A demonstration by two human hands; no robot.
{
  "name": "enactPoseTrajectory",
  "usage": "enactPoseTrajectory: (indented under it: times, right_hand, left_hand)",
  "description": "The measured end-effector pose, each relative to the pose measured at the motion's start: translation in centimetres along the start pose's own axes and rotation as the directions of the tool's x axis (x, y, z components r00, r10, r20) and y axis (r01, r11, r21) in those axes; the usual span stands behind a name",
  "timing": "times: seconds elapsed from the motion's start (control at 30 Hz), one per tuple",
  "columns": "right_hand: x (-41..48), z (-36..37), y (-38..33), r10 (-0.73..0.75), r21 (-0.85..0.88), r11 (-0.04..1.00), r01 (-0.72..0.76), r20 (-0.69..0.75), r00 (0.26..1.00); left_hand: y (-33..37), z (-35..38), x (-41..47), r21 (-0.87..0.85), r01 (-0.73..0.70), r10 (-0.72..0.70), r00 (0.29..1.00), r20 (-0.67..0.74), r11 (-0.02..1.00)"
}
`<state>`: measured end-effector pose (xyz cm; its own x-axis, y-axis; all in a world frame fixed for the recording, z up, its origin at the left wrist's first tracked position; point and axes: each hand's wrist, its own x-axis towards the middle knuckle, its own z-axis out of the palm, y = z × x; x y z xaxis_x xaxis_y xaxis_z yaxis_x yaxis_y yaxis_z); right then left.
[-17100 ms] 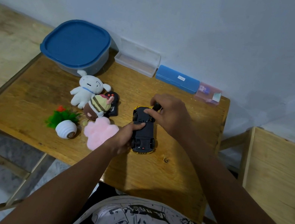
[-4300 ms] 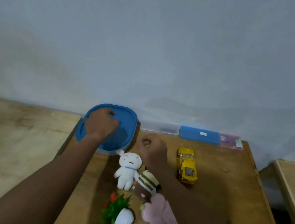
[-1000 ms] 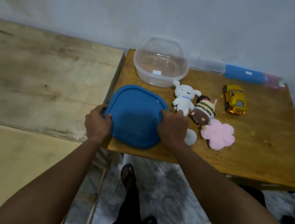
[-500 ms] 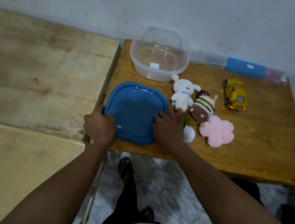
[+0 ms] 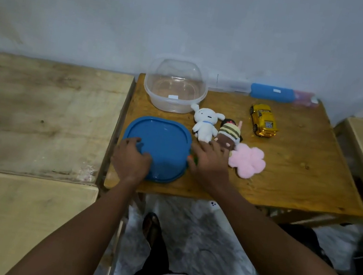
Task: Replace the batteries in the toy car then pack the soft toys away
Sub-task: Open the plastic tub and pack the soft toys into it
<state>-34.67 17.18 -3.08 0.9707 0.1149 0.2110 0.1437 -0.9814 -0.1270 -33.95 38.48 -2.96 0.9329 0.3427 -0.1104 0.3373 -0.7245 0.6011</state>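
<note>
Head view: my left hand (image 5: 131, 161) rests on the near-left corner of the blue lid (image 5: 162, 143), fingers loosely bent and pressing on its top, gripping nothing. The lid lies flat on the wooden table (image 5: 289, 180), near its front-left edge. My right hand (image 5: 209, 164) lies just beside the lid's right edge, fingers stretched forward and slightly spread. It covers a small green and orange toy (image 5: 192, 158), of which only a sliver shows at the lid's rim. My fingertips (image 5: 213, 144) reach the feet of the white plush dog (image 5: 205, 123) and the base of the striped brown plush (image 5: 228, 136).

The pink flower plush (image 5: 247, 161) lies flat just to the right of my right hand, touching the striped plush. Behind the lid stands the clear plastic container (image 5: 171, 106), open and with no toys inside, the white dog's ear close to its wall. The yellow toy car (image 5: 263, 120) sits on its wheels further right, apart from the plush toys. Along the wall at the back lie a clear case (image 5: 233, 87), a blue case (image 5: 272, 93) and a pink case (image 5: 303, 98) in a row.
</note>
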Motion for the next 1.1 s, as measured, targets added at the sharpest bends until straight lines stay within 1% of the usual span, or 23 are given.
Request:
enactPoseTrajectory:
  times: [0.1,0.17,0.23,0.33,0.47,0.57,0.67,0.8,0.9,1.0,1.03,1.1]
  right_hand:
    - [-0.8,-1.7,0.9,0.057,0.076,0.995,-0.059,0.034,0.998]
    - [-1.4,-2.6,1.6,0.086,0.105,0.99,-0.091,0.045,0.995]
    - [-2.3,-3.2,2.6,0.162,0.13,0.977,-0.166,0.046,0.986]
    - [-3.2,-3.5,4.3,0.266,0.164,0.948,-0.273,0.062,0.962]
    - [-3.1,-3.4,6.5,0.336,0.173,0.922,-0.346,0.085,0.938]
    - [-1.8,-2.4,8.1,0.363,0.202,0.907,-0.369,0.065,0.929]
    - [0.3,-0.9,10.1,0.379,0.184,0.909,-0.374,0.009,0.925]
    - [3.0,-0.1,12.1,0.438,0.145,0.878,-0.457,0.143,0.888]
    - [4.7,0.5,13.3,0.479,0.172,0.84,-0.514,0.211,0.852]
    - [5.7,1.0,13.7,0.502,0.203,0.8,-0.565,0.291,0.815]
    - [5.8,1.1,13.9,0.5,0.227,0.789,-0.571,0.303,0.811]
    - [5.7,1.4,14.3,0.462,0.286,0.791,-0.542,0.302,0.834]
  left_hand:
    - [1.7,0.5,-1.2,-0.059,-0.073,0.078,0.994,0.073,0.996]
    - [2.9,1.0,-1.8,-0.06,-0.122,0.128,0.983,0.129,0.991]
    - [4.3,1.3,-2.6,-0.068,-0.171,0.181,0.966,0.185,0.983]
    - [6.2,2.0,-3.2,-0.11,-0.203,0.223,0.947,0.232,0.973]
    - [8.4,3.4,-2.8,-0.125,-0.221,0.247,0.932,0.266,0.967]
    - [10.0,4.6,-1.3,-0.135,-0.211,0.241,0.931,0.275,0.968]
    - [11.7,6.4,1.3,-0.121,-0.212,0.24,0.92,0.309,0.97]
    - [13.2,8.7,4.6,-0.131,-0.19,0.224,0.915,0.335,0.973]
    - [13.9,10.1,6.8,-0.181,-0.078,0.14,0.922,0.361,0.98]
    - [13.8,11.7,8.5,-0.2,-0.02,0.097,0.919,0.382,0.98]
    - [14.1,11.6,8.5,-0.194,-0.009,0.085,0.919,0.385,0.981]
    - [14.4,11.6,8.7,-0.178,0.003,0.069,0.916,0.395,0.984]
